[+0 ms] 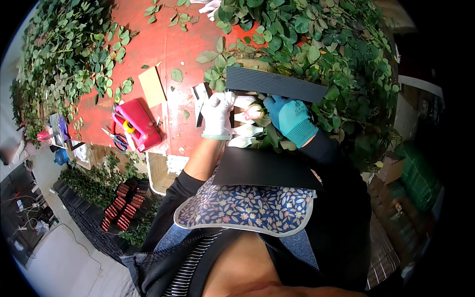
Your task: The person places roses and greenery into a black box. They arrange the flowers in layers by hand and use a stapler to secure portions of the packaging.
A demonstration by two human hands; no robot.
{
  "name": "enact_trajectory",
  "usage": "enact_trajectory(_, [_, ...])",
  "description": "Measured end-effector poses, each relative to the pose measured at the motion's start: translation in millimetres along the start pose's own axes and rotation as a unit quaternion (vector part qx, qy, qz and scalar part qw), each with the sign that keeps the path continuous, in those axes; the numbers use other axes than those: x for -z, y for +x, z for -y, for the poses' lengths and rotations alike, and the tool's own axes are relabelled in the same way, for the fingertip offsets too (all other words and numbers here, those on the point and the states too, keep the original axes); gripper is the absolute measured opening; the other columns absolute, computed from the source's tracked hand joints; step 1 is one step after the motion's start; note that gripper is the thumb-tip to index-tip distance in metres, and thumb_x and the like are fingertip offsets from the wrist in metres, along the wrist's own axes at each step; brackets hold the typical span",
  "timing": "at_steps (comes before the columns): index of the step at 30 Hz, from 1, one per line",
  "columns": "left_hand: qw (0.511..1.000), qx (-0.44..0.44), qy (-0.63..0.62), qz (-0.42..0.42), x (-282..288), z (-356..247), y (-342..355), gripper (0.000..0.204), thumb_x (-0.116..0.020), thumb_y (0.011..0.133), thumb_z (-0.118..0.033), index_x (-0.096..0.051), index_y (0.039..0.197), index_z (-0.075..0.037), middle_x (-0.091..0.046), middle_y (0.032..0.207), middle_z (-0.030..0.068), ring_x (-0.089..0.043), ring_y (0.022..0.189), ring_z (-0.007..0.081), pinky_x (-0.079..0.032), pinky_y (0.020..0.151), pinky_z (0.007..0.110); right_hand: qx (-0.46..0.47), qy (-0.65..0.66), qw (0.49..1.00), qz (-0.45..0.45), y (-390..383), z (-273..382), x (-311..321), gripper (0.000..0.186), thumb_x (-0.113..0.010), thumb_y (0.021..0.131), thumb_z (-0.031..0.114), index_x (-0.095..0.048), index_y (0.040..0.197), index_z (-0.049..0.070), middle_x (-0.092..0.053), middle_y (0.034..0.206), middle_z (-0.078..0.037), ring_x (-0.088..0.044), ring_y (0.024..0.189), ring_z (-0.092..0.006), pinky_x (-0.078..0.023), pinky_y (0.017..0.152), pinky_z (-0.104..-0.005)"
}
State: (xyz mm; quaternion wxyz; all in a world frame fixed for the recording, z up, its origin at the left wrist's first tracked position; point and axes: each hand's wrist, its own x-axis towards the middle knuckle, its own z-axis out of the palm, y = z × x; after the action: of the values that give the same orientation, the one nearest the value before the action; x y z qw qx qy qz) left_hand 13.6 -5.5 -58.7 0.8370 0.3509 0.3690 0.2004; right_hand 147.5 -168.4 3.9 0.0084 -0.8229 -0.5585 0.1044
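Observation:
Several rose heads in white net sleeves (247, 130) lie in a column between my hands, and one pale pink rose (254, 112) shows its petals. My left hand (217, 114), in a white glove, is closed at their left side; what its fingers hold is hidden. On the right, my right hand (293, 119), in a teal glove, bends its fingers over the leafy stems; what lies in them is hidden. A dark ribbed strip (277, 84) slants just beyond both hands. Nearer my body is a flat black panel (262, 168).
Leafy rose stems (341, 64) pile up on the right, and another heap of foliage (64, 54) covers the far left. On the red table (183, 44) are a yellow card (152, 86), a pink holder (136, 123) and scissors (118, 138). A light bin (157, 173) stands below the table edge.

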Motion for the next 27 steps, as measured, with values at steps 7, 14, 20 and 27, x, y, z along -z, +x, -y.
enact_trajectory(7, [0.995, 0.018, 0.031, -0.092, 64.8, -48.6, 13.6, 0.019, -0.066, 0.088, -0.024, -0.054, 0.090, -0.011, -0.064, 0.085, 0.0100, -0.062, 0.077, 0.0176, -0.051, 0.067, 0.031, 0.000, 0.004, 0.999, -0.047, -8.8, -7.3, -7.6, 0.024, -0.062, 0.085, 0.018, -0.058, 0.107, 0.010, -0.063, 0.105, -0.014, -0.064, 0.093, -0.0331, -0.052, 0.072, -0.0462])
enact_trajectory(14, [0.931, 0.080, 0.315, 0.168, 11.7, -63.4, -36.6, 0.031, -0.075, 0.087, -0.014, -0.056, 0.109, -0.004, -0.057, 0.082, 0.0000, -0.053, 0.071, 0.0063, -0.048, 0.064, 0.023, 0.113, 0.292, 0.946, -0.082, -29.1, -28.7, 14.1, 0.019, -0.068, 0.083, 0.019, -0.062, 0.098, 0.008, -0.056, 0.130, -0.011, -0.061, 0.104, -0.0346, -0.050, 0.085, -0.0468])
enact_trajectory(20, [0.911, -0.045, 0.346, 0.219, 11.2, -27.8, -29.1, 0.013, -0.070, 0.092, -0.012, -0.064, 0.095, -0.001, -0.061, 0.079, 0.0006, -0.056, 0.071, 0.0067, -0.049, 0.064, 0.024, 0.063, 0.080, 0.992, -0.068, -21.0, -5.1, 1.0, 0.011, -0.066, 0.081, 0.019, -0.063, 0.086, 0.010, -0.055, 0.133, -0.006, -0.065, 0.082, -0.0279, -0.052, 0.069, -0.0458])
enact_trajectory(27, [0.850, -0.201, 0.451, 0.181, 21.0, -20.2, -31.1, 0.011, -0.063, 0.096, -0.010, -0.062, 0.090, -0.001, -0.060, 0.082, 0.0024, -0.053, 0.070, 0.0099, -0.046, 0.063, 0.027, -0.028, -0.039, 0.999, 0.024, -12.3, 9.4, -14.9, 0.011, -0.062, 0.079, 0.014, -0.068, 0.086, 0.006, -0.059, 0.125, -0.008, -0.065, 0.089, -0.0280, -0.052, 0.072, -0.0466])
